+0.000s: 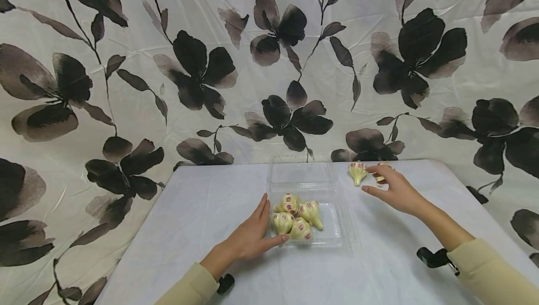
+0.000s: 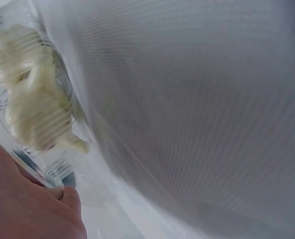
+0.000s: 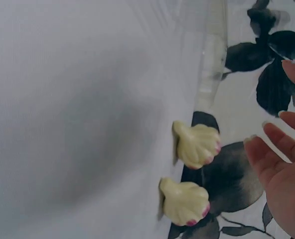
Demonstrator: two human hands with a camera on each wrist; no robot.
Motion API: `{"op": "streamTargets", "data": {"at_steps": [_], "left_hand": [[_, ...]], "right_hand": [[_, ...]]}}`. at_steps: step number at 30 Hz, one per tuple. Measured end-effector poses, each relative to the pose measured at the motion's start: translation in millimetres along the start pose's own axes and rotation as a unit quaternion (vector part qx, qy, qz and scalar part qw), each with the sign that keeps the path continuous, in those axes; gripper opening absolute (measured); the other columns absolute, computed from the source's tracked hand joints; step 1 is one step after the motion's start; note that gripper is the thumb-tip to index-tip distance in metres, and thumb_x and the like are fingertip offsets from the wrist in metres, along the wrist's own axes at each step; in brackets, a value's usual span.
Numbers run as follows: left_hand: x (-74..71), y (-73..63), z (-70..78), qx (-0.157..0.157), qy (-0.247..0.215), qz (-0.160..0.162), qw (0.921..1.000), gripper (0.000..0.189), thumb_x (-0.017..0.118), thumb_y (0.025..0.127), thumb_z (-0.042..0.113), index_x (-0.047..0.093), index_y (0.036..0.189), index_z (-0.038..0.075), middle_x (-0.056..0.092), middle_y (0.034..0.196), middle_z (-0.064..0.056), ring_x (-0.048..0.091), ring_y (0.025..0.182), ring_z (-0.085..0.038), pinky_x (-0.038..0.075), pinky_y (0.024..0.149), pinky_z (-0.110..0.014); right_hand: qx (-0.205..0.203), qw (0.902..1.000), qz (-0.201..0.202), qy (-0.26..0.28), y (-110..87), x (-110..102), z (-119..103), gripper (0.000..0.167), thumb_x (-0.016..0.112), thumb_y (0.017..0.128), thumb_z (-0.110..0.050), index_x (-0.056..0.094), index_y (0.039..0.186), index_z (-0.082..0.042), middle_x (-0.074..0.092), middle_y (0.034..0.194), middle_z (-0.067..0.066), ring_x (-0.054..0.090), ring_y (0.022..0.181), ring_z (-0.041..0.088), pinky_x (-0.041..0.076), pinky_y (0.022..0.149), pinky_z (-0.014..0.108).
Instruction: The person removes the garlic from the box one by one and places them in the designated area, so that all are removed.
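In the head view a clear plastic container [image 1: 332, 218], its lid folded open to the back, holds several cream garlic bulbs [image 1: 309, 212] with pinkish-purple marks. My left hand [image 1: 252, 236] lies along its left side with straight fingers, thumb reaching to the front corner; the left wrist view shows that hand [image 2: 30, 204] against the wall of the container. Over the back right of the table my right hand [image 1: 397, 192] hovers with thumb and fingers spread. Two loose garlic bulbs sit by it: one garlic bulb [image 1: 357, 173] left of the fingertips, another garlic bulb [image 1: 380, 180] partly hidden behind the fingers.
A white cloth covers the table [image 1: 202, 206], and its back edge runs just behind the loose bulbs. Beyond hangs a pale curtain [image 1: 252, 90] printed with dark flowers. A small black device [image 1: 433, 258] is worn at the right wrist.
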State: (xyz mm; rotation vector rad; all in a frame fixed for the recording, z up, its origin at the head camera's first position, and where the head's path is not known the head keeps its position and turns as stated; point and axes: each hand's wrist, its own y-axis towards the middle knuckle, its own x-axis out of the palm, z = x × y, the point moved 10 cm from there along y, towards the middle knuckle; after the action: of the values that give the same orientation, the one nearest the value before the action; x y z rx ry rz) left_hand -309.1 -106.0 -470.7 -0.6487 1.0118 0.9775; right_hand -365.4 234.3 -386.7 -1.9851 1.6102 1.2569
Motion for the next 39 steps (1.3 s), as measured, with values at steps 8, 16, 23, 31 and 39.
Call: {"op": "streamTargets", "data": {"at_steps": [8, 16, 23, 31, 39], "left_hand": [[0.0, -0.8, 0.9, -0.001, 0.0, -0.003, 1.0, 0.121, 0.044, 0.089, 0.085, 0.006, 0.163, -0.003, -0.008, 0.172, -0.013, 0.02, 0.154, -0.032, 0.034, 0.119, -0.047], [-0.9, -0.9, 0.8, -0.003, 0.002, -0.002, 1.0, 0.12, 0.044, 0.089, 0.084, 0.007, 0.163, -0.003, -0.007, 0.172, -0.015, 0.02, 0.154, -0.033, 0.034, 0.118, -0.047], [-0.5, -1.1, 1.2, -0.005, 0.003, -0.006, 1.0, 0.121, 0.043, 0.088, 0.086, 0.006, 0.163, -0.002, -0.008, 0.172, -0.012, 0.018, 0.155, -0.032, 0.034, 0.119, -0.047], [-0.3, -2.0, 1.2, -0.006, -0.003, -0.009, 0.9999, 0.122, 0.043, 0.088, 0.086, 0.004, 0.163, -0.002, -0.011, 0.171, -0.009, 0.018, 0.155, -0.03, 0.032, 0.12, -0.045], [-0.4, -1.8, 1.3, -0.006, -0.001, -0.007, 1.0, 0.123, 0.042, 0.087, 0.088, 0.005, 0.163, -0.002, -0.01, 0.172, -0.01, 0.017, 0.155, -0.03, 0.032, 0.12, -0.045]], "right_hand": [[-0.038, 0.9991, -0.013, 0.011, 0.4, 20.4, -24.1, 0.052, 0.077, 0.094, -0.022, 0.058, 0.135, 0.004, 0.061, 0.134, 0.02, 0.06, 0.117, 0.037, 0.053, 0.096, 0.054], [-0.078, 0.9958, -0.041, 0.026, -2.3, 43.0, -46.0, 0.049, 0.077, 0.095, -0.025, 0.059, 0.134, -0.002, 0.061, 0.134, 0.015, 0.06, 0.121, 0.037, 0.055, 0.094, 0.049], [-0.105, 0.99, -0.081, 0.048, -3.7, 65.2, -64.2, 0.048, 0.077, 0.094, -0.025, 0.059, 0.135, -0.006, 0.061, 0.133, 0.008, 0.061, 0.119, 0.033, 0.057, 0.093, 0.041], [-0.119, 0.9843, -0.12, 0.052, -1.4, 85.5, -76.2, 0.048, 0.075, 0.096, -0.026, 0.058, 0.136, -0.004, 0.062, 0.129, 0.013, 0.064, 0.111, 0.037, 0.058, 0.089, 0.04], [-0.126, 0.9804, -0.146, 0.042, 4.8, 106.8, -83.4, 0.049, 0.074, 0.096, -0.021, 0.058, 0.135, 0.002, 0.06, 0.13, 0.021, 0.063, 0.111, 0.038, 0.059, 0.084, 0.037]]}}
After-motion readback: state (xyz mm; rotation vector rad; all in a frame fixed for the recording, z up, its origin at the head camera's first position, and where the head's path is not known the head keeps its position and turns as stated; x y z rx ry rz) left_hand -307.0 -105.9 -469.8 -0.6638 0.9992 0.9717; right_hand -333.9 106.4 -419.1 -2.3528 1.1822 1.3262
